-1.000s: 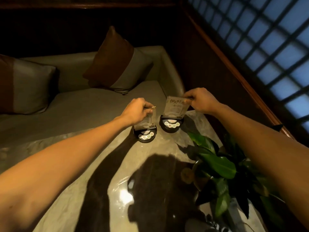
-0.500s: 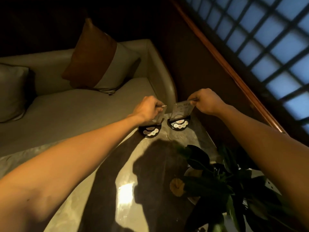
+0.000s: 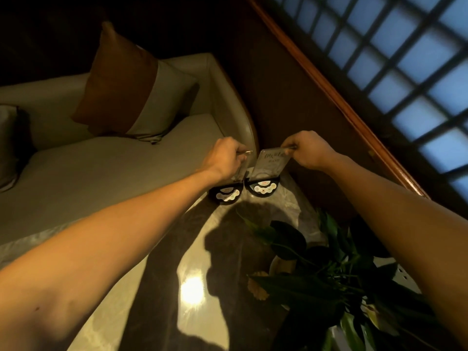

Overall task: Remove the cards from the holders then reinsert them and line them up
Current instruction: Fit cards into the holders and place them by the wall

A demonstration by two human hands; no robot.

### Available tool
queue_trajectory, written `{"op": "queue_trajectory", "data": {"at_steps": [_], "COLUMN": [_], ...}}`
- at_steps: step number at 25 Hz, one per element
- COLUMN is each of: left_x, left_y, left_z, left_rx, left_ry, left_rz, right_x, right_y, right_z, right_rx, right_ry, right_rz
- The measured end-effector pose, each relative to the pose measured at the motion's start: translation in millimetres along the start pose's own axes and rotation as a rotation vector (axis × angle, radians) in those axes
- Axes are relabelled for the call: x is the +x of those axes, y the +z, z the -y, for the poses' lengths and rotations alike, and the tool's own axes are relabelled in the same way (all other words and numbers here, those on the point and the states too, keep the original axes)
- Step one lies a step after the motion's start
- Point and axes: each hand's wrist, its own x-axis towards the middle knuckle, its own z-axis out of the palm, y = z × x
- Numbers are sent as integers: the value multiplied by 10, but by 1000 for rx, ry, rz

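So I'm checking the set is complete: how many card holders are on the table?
2. The left holder sits below the left hand; the right holder is beside it, below the right hand. The plant could hide others.

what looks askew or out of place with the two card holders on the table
Nothing is spilled or broken. The left holder sits a little nearer the camera than the right holder, so the pair is not quite in line. Each hand, left hand and right hand, pinches a card's top edge.
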Motion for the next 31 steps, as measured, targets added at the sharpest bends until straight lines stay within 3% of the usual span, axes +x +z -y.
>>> {"op": "queue_trajectory", "data": {"at_steps": [18,31], "left_x": [63,44], "left_y": [137,134], "left_z": [-130,-123], "left_rx": [-77,-45], "left_ry": [-30,-18], "left_rz": [18,-63], "right_x": [64,35], "right_y": [-137,-81], "right_z": [-129,-165], "right_rx": [-4,81], "right_ry": [4,55], "right_rz": [5,-61]}}
